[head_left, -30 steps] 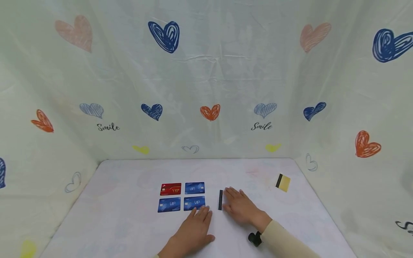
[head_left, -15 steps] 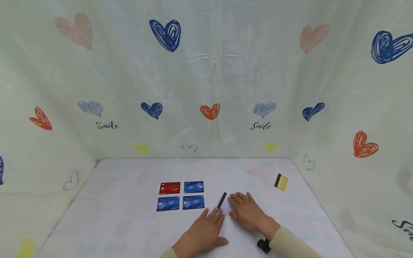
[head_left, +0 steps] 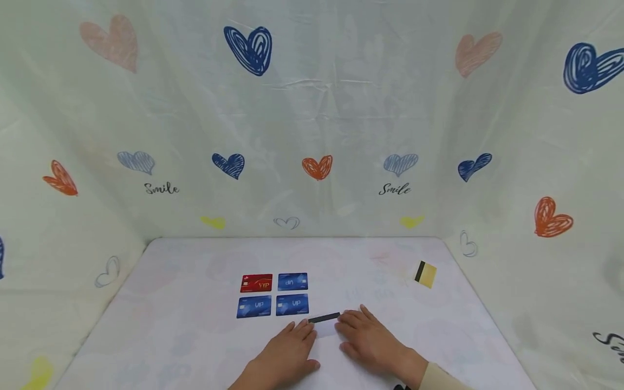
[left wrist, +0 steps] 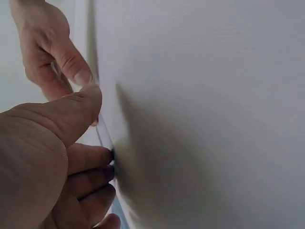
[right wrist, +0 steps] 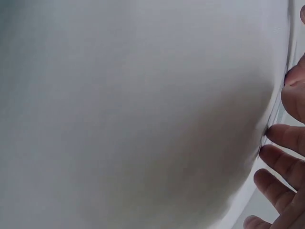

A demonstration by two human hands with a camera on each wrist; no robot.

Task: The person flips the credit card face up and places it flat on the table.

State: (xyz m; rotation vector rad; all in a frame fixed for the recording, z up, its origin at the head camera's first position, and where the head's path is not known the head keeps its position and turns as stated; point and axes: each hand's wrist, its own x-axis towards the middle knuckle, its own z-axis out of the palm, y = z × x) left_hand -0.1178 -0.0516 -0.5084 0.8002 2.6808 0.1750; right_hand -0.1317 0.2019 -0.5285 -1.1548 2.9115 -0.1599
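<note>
Between my two hands in the head view lies a pale card (head_left: 325, 328) with a black stripe along its far edge. The card's body nearly blends into the white table. My left hand (head_left: 286, 352) rests palm down with its fingertips at the card's left end. From the other side, the fingertips of my right hand (head_left: 372, 342) touch its right end. Both hands have their fingers extended, not curled round the card. In the left wrist view the left thumb (left wrist: 78, 112) hangs over the table, and the right hand (left wrist: 47, 45) shows beyond it. The wrist views do not show the card clearly.
Just beyond the left hand, a red VIP card (head_left: 257, 283) and several blue cards (head_left: 292, 304) lie in two rows. A yellow card (head_left: 426, 274) with a black stripe lies at the far right. Heart-printed curtains (head_left: 317, 108) enclose the white table (head_left: 195, 346).
The black-striped pale card has turned from upright to nearly level and come nearer. My left hand moved right, then back left; my right hand shifted nearer. The other cards stayed put.
</note>
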